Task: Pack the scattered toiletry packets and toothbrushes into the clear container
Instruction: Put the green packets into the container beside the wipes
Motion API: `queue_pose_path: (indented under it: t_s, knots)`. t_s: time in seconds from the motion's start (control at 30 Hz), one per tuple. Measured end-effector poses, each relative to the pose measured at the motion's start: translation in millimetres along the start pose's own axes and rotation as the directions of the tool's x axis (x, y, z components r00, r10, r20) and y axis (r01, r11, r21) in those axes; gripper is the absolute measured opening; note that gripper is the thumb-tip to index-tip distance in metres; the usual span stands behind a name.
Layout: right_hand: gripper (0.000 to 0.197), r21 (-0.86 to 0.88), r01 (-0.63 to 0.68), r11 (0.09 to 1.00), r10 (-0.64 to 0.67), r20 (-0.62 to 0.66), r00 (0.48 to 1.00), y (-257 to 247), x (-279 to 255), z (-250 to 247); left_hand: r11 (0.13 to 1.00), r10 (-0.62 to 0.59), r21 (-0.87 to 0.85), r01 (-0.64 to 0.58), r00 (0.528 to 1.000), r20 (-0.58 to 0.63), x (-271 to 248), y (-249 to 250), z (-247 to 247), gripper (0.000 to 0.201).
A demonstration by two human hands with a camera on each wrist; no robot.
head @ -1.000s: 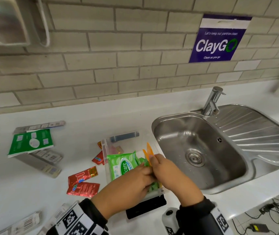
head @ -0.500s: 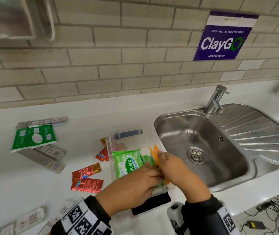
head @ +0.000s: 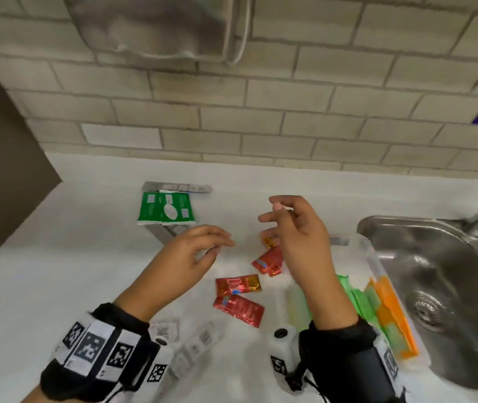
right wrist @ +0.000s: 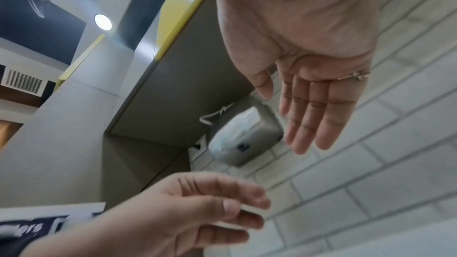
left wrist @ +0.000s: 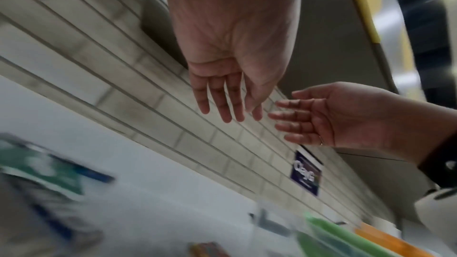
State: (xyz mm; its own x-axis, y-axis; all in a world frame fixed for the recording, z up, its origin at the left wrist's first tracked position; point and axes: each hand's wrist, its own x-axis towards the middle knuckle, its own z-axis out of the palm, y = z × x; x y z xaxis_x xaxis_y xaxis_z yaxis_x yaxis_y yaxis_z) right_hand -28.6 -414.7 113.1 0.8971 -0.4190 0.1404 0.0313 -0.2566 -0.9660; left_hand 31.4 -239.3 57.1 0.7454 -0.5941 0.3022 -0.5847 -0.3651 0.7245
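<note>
shared office pantry: steel sink, white counter, tiled wall, wall dryer, cleanup sign.

Sink at the right of the counter, clear container just left of it with packets standing in it. Left of the container, loose sachets lying on the counter, one pair farther, another pair nearer; far left, a flat packet resting on boxed toothbrushes, more boxes at the near edge. Both hands raised above the counter, left hand left of the sachets, right hand over them.
</note>
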Motion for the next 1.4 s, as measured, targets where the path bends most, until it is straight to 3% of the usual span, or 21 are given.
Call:
queue_pose_path:
  t_s: [0.1,0.17,0.23,0.33,0.47,0.53,0.67,0.77,0.83,0.9,1.0,1.1,1.2,1.4]
  knots:
    - [0.015,-0.211,0.052,0.976,-0.029,0.11,0.994,23.1,26.0,71.5,0.994,-0.113,-0.003,0.114,0.989,-0.093,-19.7,-41.1,-34.7,0.039]
    - [0.025,-0.397,0.138,0.907,-0.058,0.207,0.977,41.1,47.4,116.9,0.987,-0.162,-0.015,0.161,0.976,-0.145,-33.5,-63.7,-52.3,0.047]
    - [0.035,-0.525,0.202,0.827,-0.01,0.346,0.938,59.4,70.0,158.6,0.975,-0.22,-0.028,0.218,0.959,-0.18,-46.9,-82.4,-65.7,0.049]
    - [0.043,-0.612,0.306,0.729,0.033,0.478,0.878,86.3,102.2,210.1,0.953,-0.303,-0.041,0.301,0.932,-0.2,-64.4,-106.8,-79.1,0.033]
    - [0.062,-0.752,0.355,0.555,0.18,0.525,0.832,118.2,130.6,244.8,0.936,-0.35,-0.03,0.352,0.911,-0.217,-79.9,-134.7,-91.1,0.029]
    - [0.063,-0.766,0.317,0.56,0.26,0.525,0.811,125.9,134.6,245.7,0.932,-0.358,-0.024,0.361,0.909,-0.213,-81.2,-145.6,-95.2,0.028]
    - [0.045,-0.728,0.258,0.635,0.23,0.497,0.837,130.0,131.2,235.7,0.935,-0.351,0.015,0.356,0.928,-0.125,-63.5,-164.6,-95.8,0.029]
    - [0.036,-0.71,0.207,0.673,0.243,0.476,0.845,128.4,122.2,218.9,0.942,-0.314,0.114,0.316,0.949,-0.035,-28.1,-182.3,-88.8,0.041]
    - [0.035,-0.679,0.178,0.712,0.243,0.477,0.845,127.9,112.1,208.8,0.92,-0.343,0.213,0.329,0.939,0.03,4.9,-191.5,-82.0,0.053]
    - [0.035,-0.704,0.203,0.681,0.23,0.469,0.853,128.4,102.9,202.3,0.875,-0.402,0.34,0.344,0.908,0.116,35.8,-198.6,-74.9,0.064]
    - [0.031,-0.782,0.277,0.559,0.218,0.46,0.861,130.8,91.8,194.3,0.785,-0.475,0.573,0.234,0.822,0.314,62.7,-208.5,-59.8,0.072]
    - [0.033,-0.831,0.318,0.457,0.26,0.467,0.845,136.7,86.6,185.4,0.75,-0.541,0.625,0.217,0.745,0.39,66.7,-211.6,-45.3,0.075]
    - [0.039,-0.838,0.314,0.445,0.284,0.466,0.838,137.5,79.8,176.1,0.714,-0.546,0.673,0.192,0.754,0.364,60.0,-207.5,-39.8,0.069]
    - [0.028,-0.816,0.291,0.5,0.199,0.435,0.878,130.7,54.1,157.8,0.734,-0.546,0.639,0.232,0.761,0.351,31.0,-197.8,-49.5,0.053]
